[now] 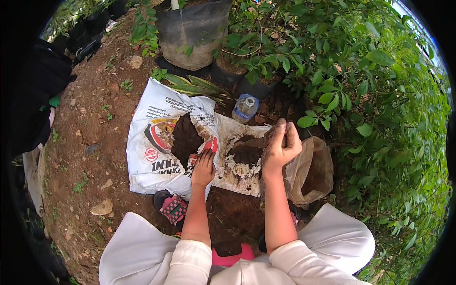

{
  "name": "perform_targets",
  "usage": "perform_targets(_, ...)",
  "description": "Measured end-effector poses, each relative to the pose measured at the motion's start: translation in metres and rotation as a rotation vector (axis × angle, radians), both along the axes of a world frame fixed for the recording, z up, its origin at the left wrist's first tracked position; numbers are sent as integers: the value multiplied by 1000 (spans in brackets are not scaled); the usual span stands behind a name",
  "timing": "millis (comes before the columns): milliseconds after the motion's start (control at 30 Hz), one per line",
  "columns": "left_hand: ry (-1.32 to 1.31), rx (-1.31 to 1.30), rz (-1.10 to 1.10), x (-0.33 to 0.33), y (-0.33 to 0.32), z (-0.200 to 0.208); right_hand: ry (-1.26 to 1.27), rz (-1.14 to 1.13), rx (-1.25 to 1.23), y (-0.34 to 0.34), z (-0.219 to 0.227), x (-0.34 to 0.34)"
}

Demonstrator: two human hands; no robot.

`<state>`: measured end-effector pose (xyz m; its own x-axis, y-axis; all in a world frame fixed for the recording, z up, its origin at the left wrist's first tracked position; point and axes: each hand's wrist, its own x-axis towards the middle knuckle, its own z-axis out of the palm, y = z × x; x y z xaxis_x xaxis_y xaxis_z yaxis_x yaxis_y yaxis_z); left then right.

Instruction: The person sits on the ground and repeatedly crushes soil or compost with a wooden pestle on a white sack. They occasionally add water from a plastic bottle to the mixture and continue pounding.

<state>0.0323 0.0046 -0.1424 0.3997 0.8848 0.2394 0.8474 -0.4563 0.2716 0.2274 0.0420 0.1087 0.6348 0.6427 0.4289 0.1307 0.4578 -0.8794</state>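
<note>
**Left hand (204,168) on white sack (140,137)**

Fingers lie flat, extended, just beside the sack's opening, which shows dark soil (185,141). Soil-coated right hand (281,149) is raised right of the sack, fingers curled; whether it holds anything cannot be told.

Left hand (204,167): my palm faces down, the fingers are almost straight and point forward.
Left forearm (196,213): bare, stretched forward.
Right hand (283,151): I hold it raised, fingers bent, with dark dirt (269,146) on the skin.
Right forearm (279,213): bare too, also reaching forward.
</note>
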Motion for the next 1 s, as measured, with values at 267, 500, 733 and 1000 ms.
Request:
perform_targets(267,-21,0,6,-3,-2,-3,89,173,-23,18,34,4)
perform_targets(500,-34,4,-23,14,4,2,-150,173,-197,54,-21,4)
perform_targets(733,-66,-9,-7,7,0,5,-23,95,-133,11,0,4)
perform_targets(1000,-17,-13,0,-3,-2,-1,43,136,-94,7,29,-1)
